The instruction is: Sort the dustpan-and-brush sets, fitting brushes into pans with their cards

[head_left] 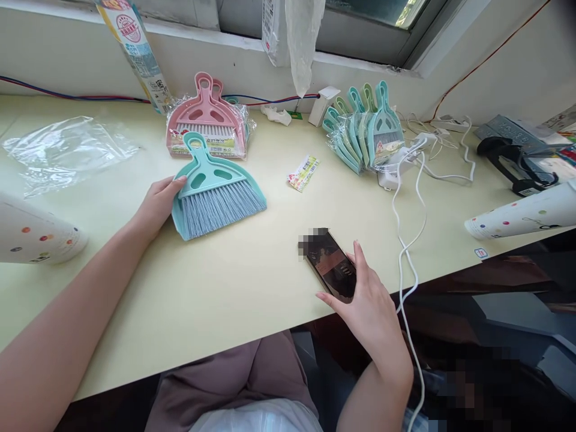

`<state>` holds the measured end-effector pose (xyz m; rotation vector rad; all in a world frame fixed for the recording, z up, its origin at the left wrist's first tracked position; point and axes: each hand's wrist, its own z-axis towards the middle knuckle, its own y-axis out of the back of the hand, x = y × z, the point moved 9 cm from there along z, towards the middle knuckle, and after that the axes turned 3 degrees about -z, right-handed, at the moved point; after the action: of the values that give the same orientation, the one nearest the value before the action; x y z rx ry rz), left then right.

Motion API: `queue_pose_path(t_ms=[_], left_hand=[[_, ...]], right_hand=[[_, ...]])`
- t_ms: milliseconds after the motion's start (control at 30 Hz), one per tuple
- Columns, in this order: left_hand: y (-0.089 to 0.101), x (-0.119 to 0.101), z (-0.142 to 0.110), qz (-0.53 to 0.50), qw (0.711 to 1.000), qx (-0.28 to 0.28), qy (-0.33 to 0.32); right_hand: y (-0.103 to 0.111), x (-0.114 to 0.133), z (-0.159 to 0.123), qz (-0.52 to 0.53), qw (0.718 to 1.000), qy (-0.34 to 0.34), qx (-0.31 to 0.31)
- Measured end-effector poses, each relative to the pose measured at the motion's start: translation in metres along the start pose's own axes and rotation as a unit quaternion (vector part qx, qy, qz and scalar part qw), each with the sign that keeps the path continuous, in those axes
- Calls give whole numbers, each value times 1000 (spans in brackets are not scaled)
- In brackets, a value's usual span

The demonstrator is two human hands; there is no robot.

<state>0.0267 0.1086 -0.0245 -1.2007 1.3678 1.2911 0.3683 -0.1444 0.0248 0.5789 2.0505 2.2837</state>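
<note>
A mint-green dustpan (182, 217) with a matching hand brush (216, 207) nested in it rests on the table, handle pointing away from me. My left hand (159, 201) grips the dustpan by its left edge, thumb on top. On the right, my right hand (366, 303) holds a dark smartphone (330, 264) by its sides, near the table's front edge. The phone's screen is lit and partly blurred out. Behind the green set lie wrapped pink dustpan sets (204, 114). A small printed label card (303, 173) lies between the phone and the back wall.
Several wrapped green and blue dustpan sets (364, 129) stand at the back right beside a white power strip (396, 168). White cables (416, 276) hang over the front edge. A crumpled clear bag (72, 150) and white rolls (36, 231) (522, 210) flank the table.
</note>
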Motion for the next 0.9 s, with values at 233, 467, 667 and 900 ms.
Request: queue_pose_path(t_ms=[233,467,667,900], left_hand=[[1,0,-1,-8,1000,-4,6],[-3,-5,-3,-14,1000,15,-10],[-1,-3,-1,-4,1000,3,-5],[-1,-2,0,2,1000,10,-7]], right_hand=[[-2,3,4,-17,1000,-5,-21],[-4,7,3,-22,999,-1,-32],[-3,8,1,-11,999,-3,-42],[-3,4,1,6,998,-23,-53]])
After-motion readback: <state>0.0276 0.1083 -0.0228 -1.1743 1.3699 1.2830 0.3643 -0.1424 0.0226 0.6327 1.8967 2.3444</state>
